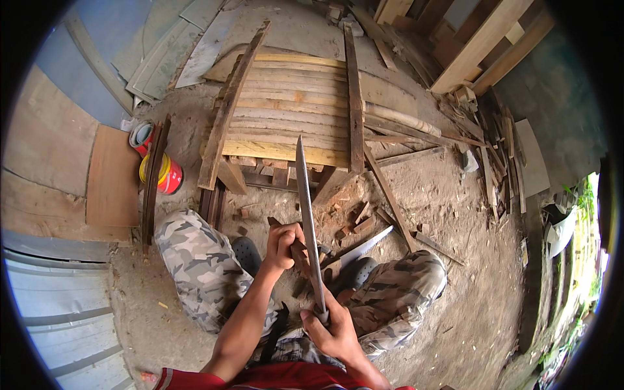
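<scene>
— Steel: where is the long grey machete blade?
— Upright between the knees, right hand clenched on its handle.
— Left hand?
— Fingers wrapped tight around a short brown wooden piece touching the blade. A handsaw lies just beside.

- Machete: its handle is hidden inside the closed right hand; only the long blade shows above the fist.
- Wooden piece left of the machete: mostly covered by the gripping left hand, so its full shape cannot be told.
- Hand saw right of the machete: its handle end is hidden behind the blade and knee.
- Dark shoes beside the machete: partly hidden by the camouflage trousers.
- Red shirt below the machete: cut off by the lower edge.
- Paint cans far left of the machete: partly hidden behind a leaning board.
- Greenery far right of the machete: bent and blurred at the rim.
</scene>
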{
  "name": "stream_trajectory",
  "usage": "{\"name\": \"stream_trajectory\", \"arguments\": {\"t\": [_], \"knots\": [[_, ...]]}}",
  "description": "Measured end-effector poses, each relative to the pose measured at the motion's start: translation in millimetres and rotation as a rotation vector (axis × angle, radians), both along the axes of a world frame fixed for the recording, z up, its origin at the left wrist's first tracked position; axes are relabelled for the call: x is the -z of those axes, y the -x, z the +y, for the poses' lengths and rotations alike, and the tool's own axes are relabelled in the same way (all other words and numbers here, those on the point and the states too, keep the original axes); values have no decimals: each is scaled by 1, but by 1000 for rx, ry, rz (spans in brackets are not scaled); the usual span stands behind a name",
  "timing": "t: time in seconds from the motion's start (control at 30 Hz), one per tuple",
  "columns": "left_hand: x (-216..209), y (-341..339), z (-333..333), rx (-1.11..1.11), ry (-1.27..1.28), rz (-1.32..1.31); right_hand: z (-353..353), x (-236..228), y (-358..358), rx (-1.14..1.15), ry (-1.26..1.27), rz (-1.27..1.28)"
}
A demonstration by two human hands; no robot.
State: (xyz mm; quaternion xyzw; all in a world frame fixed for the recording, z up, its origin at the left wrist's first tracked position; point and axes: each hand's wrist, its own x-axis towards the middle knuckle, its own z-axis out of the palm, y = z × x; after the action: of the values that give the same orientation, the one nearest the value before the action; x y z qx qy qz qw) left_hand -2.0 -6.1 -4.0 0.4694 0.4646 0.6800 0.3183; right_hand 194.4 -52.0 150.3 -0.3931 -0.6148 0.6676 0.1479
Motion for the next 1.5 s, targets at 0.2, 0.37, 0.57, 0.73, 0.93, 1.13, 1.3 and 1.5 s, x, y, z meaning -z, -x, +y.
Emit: {"name": "stream_trajectory", "arguments": {"t": [0.2, 0.37, 0.57, 0.73, 0.93, 1.13, 1.3, 1.5], "knots": [[-8, -1, -12, 55, 49, -178, -3, 15, 4, -9, -67, -30], [4, 5, 0, 15, 54, -53, 5, -1, -1, -23, 61, -58], [-14, -3, -5, 76, -30, -54, -3, -14, -9, -58, -36, -49], [8, 3, 4, 115, 33, -134, 3, 7, -8, -51, 27, -48], [-11, 1, -5, 108, 13, -53, -2, -14, -15, -64, -18, -38], [-1, 5, 6, 56, 23, -9, 8, 2, -10, -72, 20, -92], [-2, 3, -8, 63, 91, -63, 4, -17, -12, -110, 33, -96], [-7, -2, -6, 46, 89, -83, 12, -18, -11, -93, 2, -77]]}}
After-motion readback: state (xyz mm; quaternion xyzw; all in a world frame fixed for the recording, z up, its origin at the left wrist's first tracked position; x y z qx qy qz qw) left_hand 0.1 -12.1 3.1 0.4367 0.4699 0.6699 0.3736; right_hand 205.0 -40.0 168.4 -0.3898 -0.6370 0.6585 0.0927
